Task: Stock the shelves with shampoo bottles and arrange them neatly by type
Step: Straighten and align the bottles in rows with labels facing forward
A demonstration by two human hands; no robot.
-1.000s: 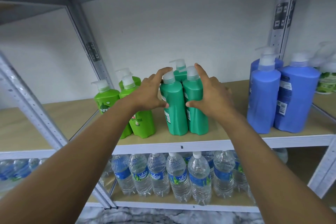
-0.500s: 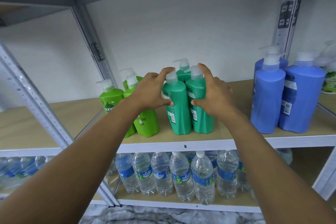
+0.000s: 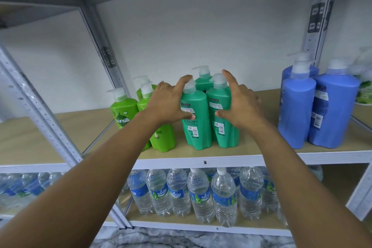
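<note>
Three teal pump bottles stand bunched in the middle of the wooden shelf (image 3: 251,149). My left hand (image 3: 167,102) clasps the front left teal bottle (image 3: 196,127), thumb across its label and index finger up beside the pump. My right hand (image 3: 239,104) clasps the front right teal bottle (image 3: 222,129) the same way from the other side. The third teal bottle (image 3: 203,80) stands behind them, mostly hidden. Three lime green bottles (image 3: 123,112) stand to the left, the nearest partly behind my left wrist. Blue bottles (image 3: 334,110) stand to the right.
A slanted metal upright (image 3: 40,110) crosses the left side, and another upright (image 3: 316,32) stands at the back right. Several water bottles (image 3: 199,193) fill the shelf below. White-and-green bottles (image 3: 365,90) sit at the far right edge. Bare shelf lies between the teal and blue groups.
Both hands stay around the two front teal bottles, which sit pressed closer together. My index fingers have straightened upward past the pumps.
</note>
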